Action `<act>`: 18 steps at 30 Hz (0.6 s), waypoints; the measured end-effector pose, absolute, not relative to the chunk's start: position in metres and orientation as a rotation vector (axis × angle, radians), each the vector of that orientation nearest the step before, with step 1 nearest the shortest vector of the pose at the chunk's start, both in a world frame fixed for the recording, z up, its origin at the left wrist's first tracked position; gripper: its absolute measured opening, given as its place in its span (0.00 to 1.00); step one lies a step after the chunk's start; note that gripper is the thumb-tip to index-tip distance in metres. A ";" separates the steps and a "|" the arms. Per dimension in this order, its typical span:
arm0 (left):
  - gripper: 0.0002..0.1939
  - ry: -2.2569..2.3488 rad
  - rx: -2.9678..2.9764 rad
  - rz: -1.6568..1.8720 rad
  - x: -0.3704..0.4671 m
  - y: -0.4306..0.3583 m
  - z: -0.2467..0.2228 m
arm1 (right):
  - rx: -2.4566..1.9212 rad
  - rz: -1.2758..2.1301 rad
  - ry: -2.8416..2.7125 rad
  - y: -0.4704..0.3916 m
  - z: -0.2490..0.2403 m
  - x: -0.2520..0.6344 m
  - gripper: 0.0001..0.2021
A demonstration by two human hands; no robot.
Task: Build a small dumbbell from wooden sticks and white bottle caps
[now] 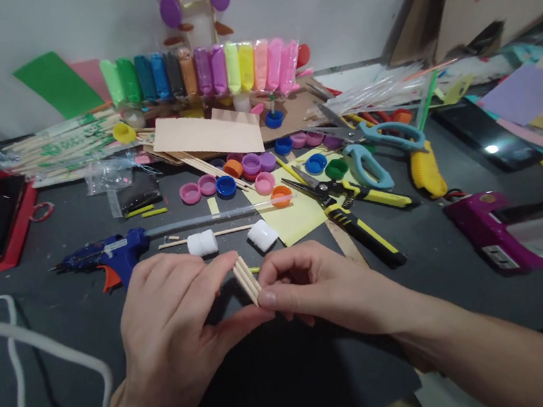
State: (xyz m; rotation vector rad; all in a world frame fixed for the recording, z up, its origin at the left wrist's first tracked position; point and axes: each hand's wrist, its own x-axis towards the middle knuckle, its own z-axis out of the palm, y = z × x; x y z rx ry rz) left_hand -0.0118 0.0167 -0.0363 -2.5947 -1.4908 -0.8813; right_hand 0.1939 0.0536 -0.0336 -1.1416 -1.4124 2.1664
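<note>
A small bundle of short wooden sticks (247,281) is held between both hands above the dark table. My left hand (181,317) grips it with the index fingertip at the top end and the thumb near the bottom. My right hand (308,286) pinches its lower right side between thumb and fingers. Just beyond my hands lie two white cylindrical pieces, one at the left (202,243) and one at the right (262,236). A long thin wooden stick (232,230) lies behind them.
A blue glue gun (124,251) lies left, near a white cable (60,351). Black-yellow pliers (355,225), blue-handled scissors (372,166) and a purple device (498,232) are at the right. Colored caps (226,185) and clay packets (202,71) stand farther back.
</note>
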 end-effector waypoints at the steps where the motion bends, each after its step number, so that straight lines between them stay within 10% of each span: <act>1: 0.23 -1.494 -2.604 -0.883 -0.012 0.016 -0.036 | -1.148 2.145 -1.425 0.054 -0.033 0.194 0.15; 6: 0.32 -1.560 -2.678 -1.024 -0.012 0.013 -0.034 | -1.166 1.923 -1.631 0.053 -0.026 0.196 0.12; 12: 0.06 -2.048 -2.662 -1.325 -0.010 0.014 -0.033 | -1.071 1.433 -2.184 0.053 -0.020 0.205 0.08; 18: 0.07 -2.246 -2.717 -1.477 -0.006 0.016 -0.032 | -1.019 1.247 -2.381 0.052 -0.019 0.205 0.06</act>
